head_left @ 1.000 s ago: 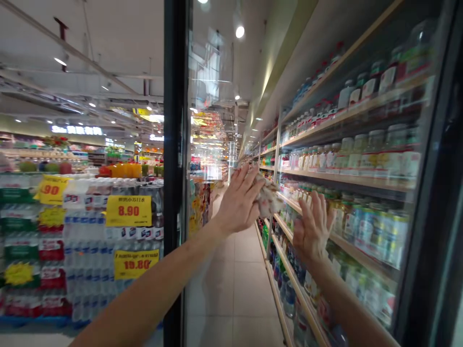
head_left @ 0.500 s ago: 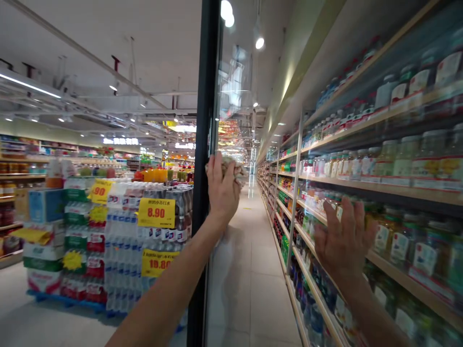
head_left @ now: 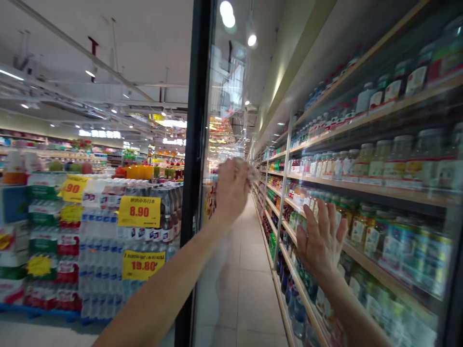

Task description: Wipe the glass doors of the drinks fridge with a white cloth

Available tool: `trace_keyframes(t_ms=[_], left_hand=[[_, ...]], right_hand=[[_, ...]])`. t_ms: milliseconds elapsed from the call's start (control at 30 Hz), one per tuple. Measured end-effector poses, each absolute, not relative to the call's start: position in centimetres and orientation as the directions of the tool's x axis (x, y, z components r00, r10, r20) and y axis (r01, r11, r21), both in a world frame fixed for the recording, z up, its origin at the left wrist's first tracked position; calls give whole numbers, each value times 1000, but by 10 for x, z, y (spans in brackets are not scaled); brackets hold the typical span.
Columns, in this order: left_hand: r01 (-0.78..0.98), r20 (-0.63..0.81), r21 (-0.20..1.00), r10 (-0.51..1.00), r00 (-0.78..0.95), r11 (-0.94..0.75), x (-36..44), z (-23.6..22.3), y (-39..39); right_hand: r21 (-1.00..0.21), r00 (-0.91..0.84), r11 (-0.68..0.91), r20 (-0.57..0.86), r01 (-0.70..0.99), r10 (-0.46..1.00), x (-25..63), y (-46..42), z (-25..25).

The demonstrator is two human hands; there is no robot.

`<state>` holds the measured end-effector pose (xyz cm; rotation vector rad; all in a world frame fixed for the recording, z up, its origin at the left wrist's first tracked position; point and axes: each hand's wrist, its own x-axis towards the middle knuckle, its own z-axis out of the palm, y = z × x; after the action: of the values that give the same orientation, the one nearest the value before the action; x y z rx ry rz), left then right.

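Observation:
A tall glass door (head_left: 224, 120) with a black frame (head_left: 193, 144) stands open in front of me. My left hand (head_left: 231, 190) presses a crumpled pale cloth (head_left: 248, 171) flat against the glass, near the frame; the hand is blurred by motion. My right hand (head_left: 321, 238) lies open with fingers spread on the same glass, lower and to the right. Behind the glass run wooden shelves (head_left: 361, 180) full of bottled drinks.
To the left, stacked packs of bottled water (head_left: 108, 241) carry yellow price signs (head_left: 139, 211). A tiled aisle (head_left: 246, 270) runs ahead beside the long row of chiller shelves. Shop displays and ceiling lights fill the background.
My left hand with the cloth has swept left across the glass toward the frame, then a little right and down. My right hand has stayed spread on the glass.

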<state>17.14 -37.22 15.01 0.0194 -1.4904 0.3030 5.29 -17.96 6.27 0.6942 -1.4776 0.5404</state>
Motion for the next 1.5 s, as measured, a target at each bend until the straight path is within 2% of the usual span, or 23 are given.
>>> trace_keyframes(t_ms=[100, 133, 233, 300, 333, 400, 467, 533, 633, 667, 800, 833, 900, 1000, 1033, 1067, 1100, 1200, 1233, 1300, 1400, 1433, 1500], left_hand=[[-91, 816, -564, 536, -216, 821, 162, 141, -358], [-105, 818, -560, 530, -223, 822, 160, 144, -359], [-245, 967, -251, 251, -31, 936, 158, 162, -369], [-283, 987, -142, 158, 33, 949, 153, 166, -367], [-285, 977, -215, 210, -48, 934, 150, 162, -362], [-192, 843, -524, 475, -251, 830, 144, 147, -350], [-115, 737, -657, 602, -308, 745, 142, 136, -345], [-152, 823, -560, 525, -218, 814, 146, 135, -351], [-239, 975, -211, 220, 10, 948, 151, 137, -360], [-230, 978, -200, 208, 10, 952, 151, 134, -357], [-53, 782, -598, 568, -257, 799, 148, 104, -332], [-22, 738, -640, 607, -293, 768, 149, 101, -330], [-57, 794, -576, 541, -278, 816, 154, 107, -337], [-219, 979, -204, 200, -41, 954, 164, 126, -358], [-243, 991, -131, 137, 8, 961, 166, 128, -361], [-247, 990, -135, 141, 9, 960, 168, 125, -360], [-233, 975, -221, 214, -54, 947, 169, 118, -357], [-60, 743, -636, 589, -317, 769, 172, 92, -348], [-34, 708, -662, 610, -356, 749, 175, 88, -349], [-109, 821, -540, 493, -288, 835, 181, 89, -359], [-248, 980, -198, 192, -51, 948, 190, 94, -375], [-248, 978, -207, 199, -60, 946, 191, 90, -376], [-173, 892, -435, 398, -213, 884, 190, 77, -370]], right_hand=[[87, 41, 693, 996, -716, -83, 53, -181, 63], [80, 34, 690, 996, -719, -81, 53, -181, 63], [56, -6, 689, 996, -723, -88, 55, -183, 61], [64, -11, 696, 995, -715, -102, 56, -183, 60], [70, -13, 701, 994, -710, -112, 55, -182, 61], [114, 5, 703, 988, -702, -155, 52, -177, 66], [150, 23, 709, 982, -689, -185, 46, -171, 74], [139, 11, 731, 984, -668, -177, 41, -165, 82], [105, -2, 767, 991, -633, -137, 36, -160, 90], [107, 7, 772, 991, -627, -131, 35, -160, 91], [118, 35, 770, 992, -627, -124, 36, -160, 89], [113, 31, 767, 992, -632, -121, 36, -159, 89], [101, 17, 761, 993, -641, -118, 38, -158, 88], [92, 2, 755, 993, -650, -120, 39, -157, 88], [92, 0, 754, 993, -651, -121, 39, -157, 88], [93, 2, 753, 993, -651, -121, 39, -157, 88], [93, 6, 753, 993, -651, -117, 40, -157, 88], [96, 10, 757, 993, -646, -117, 40, -156, 89], [97, 9, 759, 993, -644, -119, 40, -156, 89], [95, 4, 760, 993, -643, -121, 40, -155, 89], [92, 1, 756, 993, -648, -120, 41, -154, 90], [91, 0, 755, 993, -649, -120, 41, -154, 90], [93, 2, 755, 993, -650, -120, 41, -155, 89]])
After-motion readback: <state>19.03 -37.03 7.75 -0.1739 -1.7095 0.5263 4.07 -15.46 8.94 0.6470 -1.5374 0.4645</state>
